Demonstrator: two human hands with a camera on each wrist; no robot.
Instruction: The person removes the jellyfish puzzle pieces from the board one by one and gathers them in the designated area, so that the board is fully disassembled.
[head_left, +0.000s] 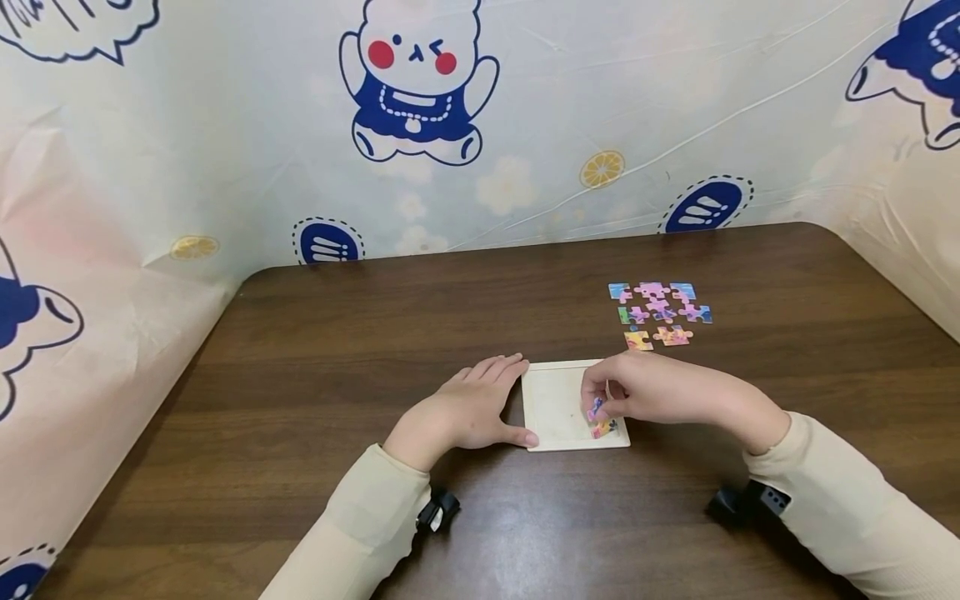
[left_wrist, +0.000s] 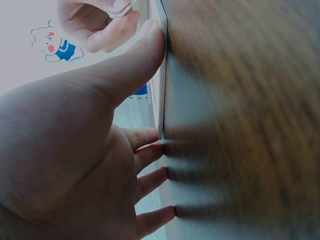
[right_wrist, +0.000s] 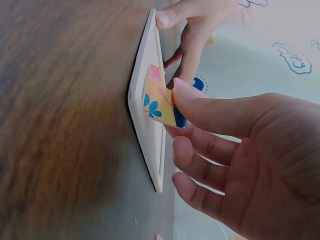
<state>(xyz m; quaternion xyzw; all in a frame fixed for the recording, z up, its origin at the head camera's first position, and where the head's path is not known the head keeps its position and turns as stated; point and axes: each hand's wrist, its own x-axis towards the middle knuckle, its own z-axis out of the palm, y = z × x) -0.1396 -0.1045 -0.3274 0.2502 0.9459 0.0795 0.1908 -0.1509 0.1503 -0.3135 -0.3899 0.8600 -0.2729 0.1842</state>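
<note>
A shallow pale tray (head_left: 558, 404) lies on the table between the two hands. My left hand (head_left: 468, 408) rests at its left side with fingers spread, the thumb on the near-left corner and the index fingertip by the far-left one. Over the tray's near-right corner, my right hand (head_left: 637, 387) pinches a jigsaw piece (right_wrist: 161, 100) between thumb and index finger. This piece is yellow with blue petals, a dark blue patch and a bit of pink. It looks tilted in the right wrist view; whether its lower edge touches the tray I cannot tell.
Several loose jigsaw pieces (head_left: 660, 311) lie in rows beyond my right hand. The brown wooden table (head_left: 337, 333) has a patterned cloth (head_left: 525, 125) hanging behind it and at its sides. Dark wrist cameras (head_left: 438, 510) hang below both sleeves.
</note>
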